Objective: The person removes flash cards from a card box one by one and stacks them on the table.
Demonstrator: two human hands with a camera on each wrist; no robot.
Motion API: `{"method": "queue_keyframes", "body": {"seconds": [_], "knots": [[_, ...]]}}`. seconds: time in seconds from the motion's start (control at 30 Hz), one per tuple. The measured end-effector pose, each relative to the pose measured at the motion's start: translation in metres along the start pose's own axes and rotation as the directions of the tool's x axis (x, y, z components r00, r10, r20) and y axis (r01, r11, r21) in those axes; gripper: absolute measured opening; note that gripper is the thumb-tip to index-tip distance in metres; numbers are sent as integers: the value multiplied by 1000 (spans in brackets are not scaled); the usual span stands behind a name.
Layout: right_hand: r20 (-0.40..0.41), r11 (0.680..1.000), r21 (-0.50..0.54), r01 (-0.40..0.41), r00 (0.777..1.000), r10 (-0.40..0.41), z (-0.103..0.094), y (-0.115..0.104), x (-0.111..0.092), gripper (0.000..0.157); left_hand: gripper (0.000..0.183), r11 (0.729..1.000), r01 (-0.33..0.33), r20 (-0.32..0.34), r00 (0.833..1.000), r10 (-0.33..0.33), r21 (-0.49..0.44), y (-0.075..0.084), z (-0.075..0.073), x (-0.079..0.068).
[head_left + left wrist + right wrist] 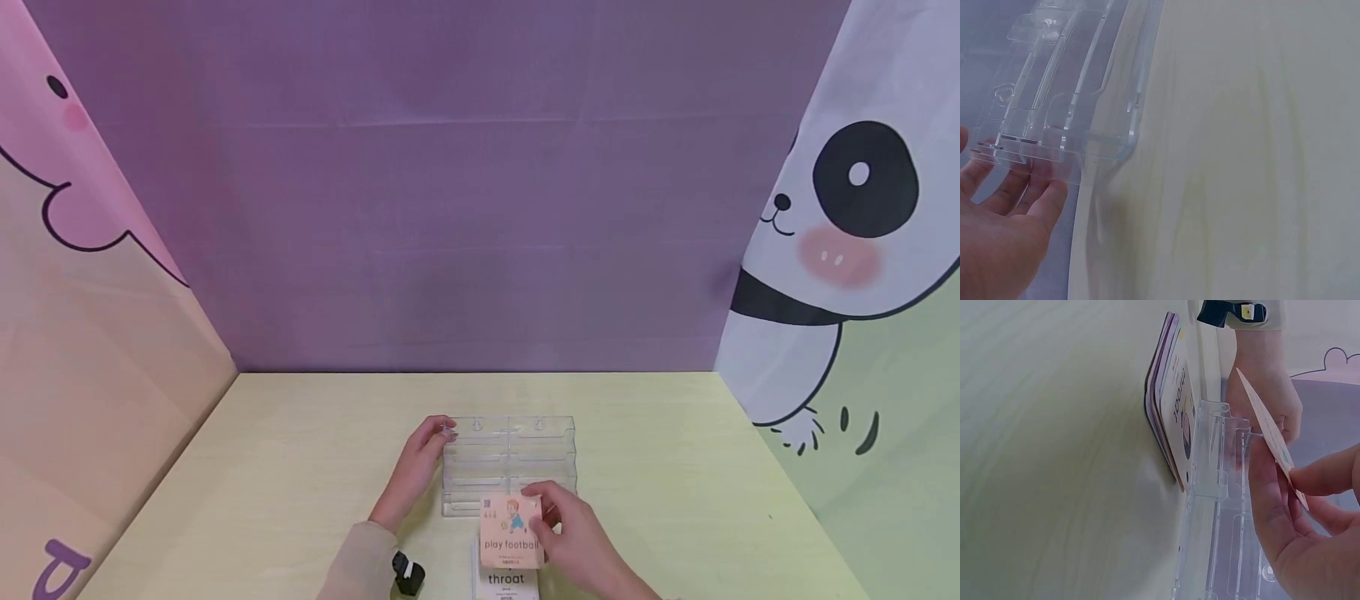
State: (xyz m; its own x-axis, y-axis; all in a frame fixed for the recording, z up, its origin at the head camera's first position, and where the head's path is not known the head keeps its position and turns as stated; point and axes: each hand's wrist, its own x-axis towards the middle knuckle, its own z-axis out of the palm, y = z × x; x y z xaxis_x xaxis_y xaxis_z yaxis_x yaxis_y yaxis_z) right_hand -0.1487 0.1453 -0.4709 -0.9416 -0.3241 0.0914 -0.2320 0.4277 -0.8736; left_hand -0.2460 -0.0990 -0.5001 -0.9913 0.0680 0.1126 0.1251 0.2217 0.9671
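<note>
A clear plastic tiered card rack [508, 467] lies on the table, its pockets split into two columns. My left hand [420, 462] grips the rack's far left corner; in the left wrist view the fingers [1047, 203] reach under its edge. Between the thumb and fingers of my right hand [577, 533] is a pink flash card [512, 533] reading "play football", with a drawn child on it. It is held tilted over the rack's near edge. Beneath it lies a stack of flash cards [506, 583], the top one showing "throat"; the right wrist view shows the stack's edges [1163, 381].
The pale wooden table [300, 467] extends to both sides. A purple cloth wall [465, 208] stands behind it, with printed cartoon panels left and right [862, 250]. A black wrist device [408, 575] is at the left sleeve.
</note>
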Motion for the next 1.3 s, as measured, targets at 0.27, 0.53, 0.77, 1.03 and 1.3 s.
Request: {"method": "queue_keyframes", "body": {"seconds": [0.27,0.53,0.77,1.03,1.3], "knots": [[35,998,-15,-68,997,68,5,0,-1,32,29,1000,-9,4,1000,9,-4,1,0,0],[75,991,-21,-135,988,136,9,1,0,31,30,1000,-12,19,1000,12,-17,0,-1,0],[103,991,-46,-127,986,131,12,5,-1,28,30,1000,-18,20,1000,18,-21,1,-1,0],[103,987,-135,-82,990,96,15,8,-2,27,30,1000,-14,18,1000,14,-25,1,-1,0],[88,933,-358,25,996,7,17,9,-1,25,29,999,-8,17,1000,8,-34,1,-1,1]]}}
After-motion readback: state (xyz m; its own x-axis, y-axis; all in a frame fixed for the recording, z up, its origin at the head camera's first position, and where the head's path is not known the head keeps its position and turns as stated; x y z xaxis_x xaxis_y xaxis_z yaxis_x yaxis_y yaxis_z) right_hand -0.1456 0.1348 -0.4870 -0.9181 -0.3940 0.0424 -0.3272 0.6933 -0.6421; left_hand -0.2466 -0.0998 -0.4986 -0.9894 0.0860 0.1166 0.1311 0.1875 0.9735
